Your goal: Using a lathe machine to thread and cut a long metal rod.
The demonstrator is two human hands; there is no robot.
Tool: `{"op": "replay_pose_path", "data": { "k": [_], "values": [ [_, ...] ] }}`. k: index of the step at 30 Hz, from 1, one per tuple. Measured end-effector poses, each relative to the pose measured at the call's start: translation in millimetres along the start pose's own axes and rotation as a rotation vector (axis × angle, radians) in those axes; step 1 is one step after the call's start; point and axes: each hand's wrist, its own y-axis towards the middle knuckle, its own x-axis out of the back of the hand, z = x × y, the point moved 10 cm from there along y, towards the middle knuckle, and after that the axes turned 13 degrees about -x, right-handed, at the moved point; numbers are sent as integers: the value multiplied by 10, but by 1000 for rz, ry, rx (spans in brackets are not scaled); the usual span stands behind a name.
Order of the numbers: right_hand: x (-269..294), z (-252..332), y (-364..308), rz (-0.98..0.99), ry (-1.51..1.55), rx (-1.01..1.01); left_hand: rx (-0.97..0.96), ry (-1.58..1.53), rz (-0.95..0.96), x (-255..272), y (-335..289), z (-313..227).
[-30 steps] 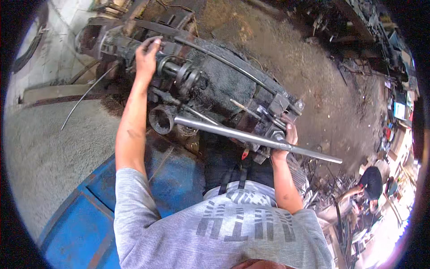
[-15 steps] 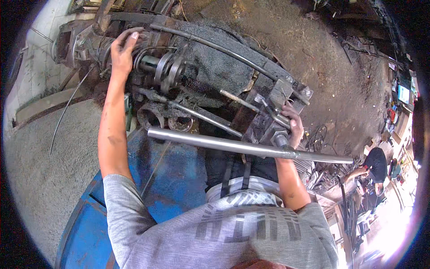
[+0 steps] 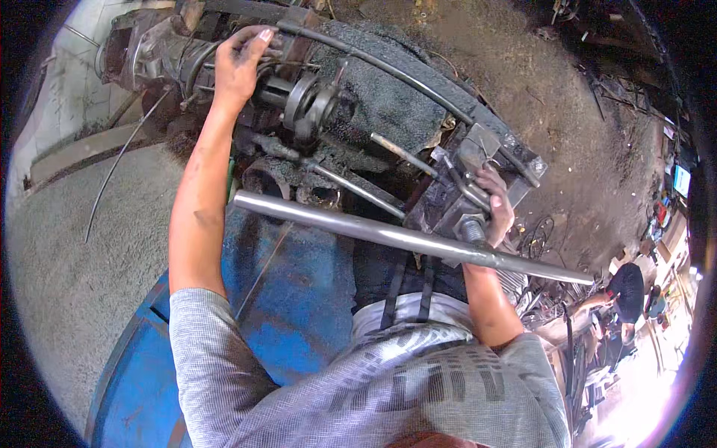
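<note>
My left hand (image 3: 237, 71) is bent over the top of a dark, greasy machine shaft, beside a round metal flange (image 3: 302, 101). Its fingers curl, and what lies under them is partly hidden. At the right end of the machine, my right hand (image 3: 499, 203) wraps its fingers round a bent metal rod (image 3: 472, 193) at a steel block (image 3: 478, 148). Just below that hand stands a thick threaded bolt (image 3: 472, 228). A long, shiny steel bar (image 3: 358, 228) crosses in front of the bolt and my right wrist; neither hand grips it.
A dark guide rod (image 3: 388, 71) runs along the machine's far side, a thinner rod (image 3: 358, 190) along the near side. Two pipe ends (image 3: 265, 181) sit above a blue metal panel (image 3: 287, 299). Another person (image 3: 626, 291) is at far right, among scrap.
The view has turned slightly, so the machine and bar look more tilted. My left hand's fingers have shifted a little on the shaft; my right hand keeps its hold on the bent rod.
</note>
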Motion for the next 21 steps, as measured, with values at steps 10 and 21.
{"op": "replay_pose_path", "data": {
  "k": [10,21],
  "values": [
    [-313,21,81,9,63,21,32,-202,-71,2,-27,45],
    [-428,-3,108,15,43,41,4,36,-6,11,-14,45]
  ]
}}
